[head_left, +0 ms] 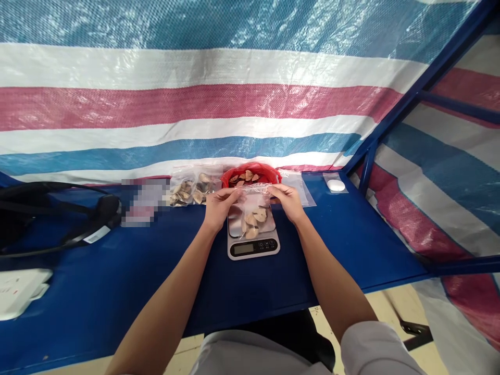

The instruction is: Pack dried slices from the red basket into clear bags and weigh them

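Observation:
My left hand [221,204] and my right hand [288,200] each pinch a top corner of a clear zip bag [255,200]. Pale brown dried slices [254,221] lie in the bottom of the bag, which hangs over or rests on a kitchen scale [253,248]; I cannot tell which. The scale has a shiny metal plate, a white body and a small grey display with no readable number. Just behind my hands a red plastic bag [253,167] stands open with more brown slices in it.
Filled clear bags [191,190] lie left of the red bag, and a flat clear bag [302,187] lies to its right. A white oval case [336,185] sits at the far right. Black straps [105,208] and a white power strip [21,291] occupy the left of the blue table [156,281].

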`<move>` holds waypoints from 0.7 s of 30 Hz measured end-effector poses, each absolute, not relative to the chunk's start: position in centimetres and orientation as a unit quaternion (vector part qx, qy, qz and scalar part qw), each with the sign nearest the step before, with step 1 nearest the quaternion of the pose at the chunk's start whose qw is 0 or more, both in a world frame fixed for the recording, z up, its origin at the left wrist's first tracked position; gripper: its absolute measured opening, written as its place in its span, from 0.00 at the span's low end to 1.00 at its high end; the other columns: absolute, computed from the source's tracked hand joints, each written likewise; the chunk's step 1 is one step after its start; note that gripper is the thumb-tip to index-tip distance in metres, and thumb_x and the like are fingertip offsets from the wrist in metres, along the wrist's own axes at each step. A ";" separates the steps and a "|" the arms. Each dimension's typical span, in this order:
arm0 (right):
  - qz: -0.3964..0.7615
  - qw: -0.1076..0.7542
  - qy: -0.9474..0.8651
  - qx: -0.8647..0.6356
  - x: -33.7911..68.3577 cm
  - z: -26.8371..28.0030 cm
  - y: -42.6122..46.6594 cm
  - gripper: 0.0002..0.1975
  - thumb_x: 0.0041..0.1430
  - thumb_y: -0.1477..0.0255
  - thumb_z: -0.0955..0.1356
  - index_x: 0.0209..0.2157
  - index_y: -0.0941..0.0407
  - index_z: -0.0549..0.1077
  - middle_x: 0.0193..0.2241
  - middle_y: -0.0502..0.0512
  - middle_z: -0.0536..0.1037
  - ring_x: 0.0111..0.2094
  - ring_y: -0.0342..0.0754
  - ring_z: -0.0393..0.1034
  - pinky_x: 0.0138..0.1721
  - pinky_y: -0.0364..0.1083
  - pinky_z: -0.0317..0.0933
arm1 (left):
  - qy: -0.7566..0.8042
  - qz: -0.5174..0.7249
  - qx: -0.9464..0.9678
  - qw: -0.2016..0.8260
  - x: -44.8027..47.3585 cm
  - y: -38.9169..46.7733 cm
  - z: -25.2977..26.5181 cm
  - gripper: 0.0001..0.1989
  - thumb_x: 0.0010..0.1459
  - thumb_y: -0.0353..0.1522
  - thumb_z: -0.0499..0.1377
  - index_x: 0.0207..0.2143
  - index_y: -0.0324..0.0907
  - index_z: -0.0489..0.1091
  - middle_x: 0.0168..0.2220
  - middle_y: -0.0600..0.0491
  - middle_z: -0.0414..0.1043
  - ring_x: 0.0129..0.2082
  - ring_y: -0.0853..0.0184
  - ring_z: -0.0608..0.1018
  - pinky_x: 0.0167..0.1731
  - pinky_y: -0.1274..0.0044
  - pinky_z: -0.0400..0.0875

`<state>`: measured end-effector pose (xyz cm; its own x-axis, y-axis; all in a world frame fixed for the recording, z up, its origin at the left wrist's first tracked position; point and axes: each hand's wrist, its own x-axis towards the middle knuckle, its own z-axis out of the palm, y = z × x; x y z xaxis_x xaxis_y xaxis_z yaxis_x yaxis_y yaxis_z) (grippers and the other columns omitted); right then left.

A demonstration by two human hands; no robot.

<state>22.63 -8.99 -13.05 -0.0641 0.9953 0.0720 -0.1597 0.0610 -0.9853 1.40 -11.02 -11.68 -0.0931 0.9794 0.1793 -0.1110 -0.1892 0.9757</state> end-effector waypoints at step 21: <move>0.494 0.604 -0.471 -0.411 21.3 -13.1 -9.5 0.14 0.45 0.57 0.78 0.24 0.54 0.82 0.22 0.51 0.81 0.24 0.45 0.73 0.29 0.45 0.70 | 0.431 0.630 0.461 0.452 1.0 -10.7 -12.5 0.12 0.45 0.39 0.74 0.26 0.40 0.80 0.23 0.53 0.79 0.23 0.70 0.77 0.28 0.78 0.74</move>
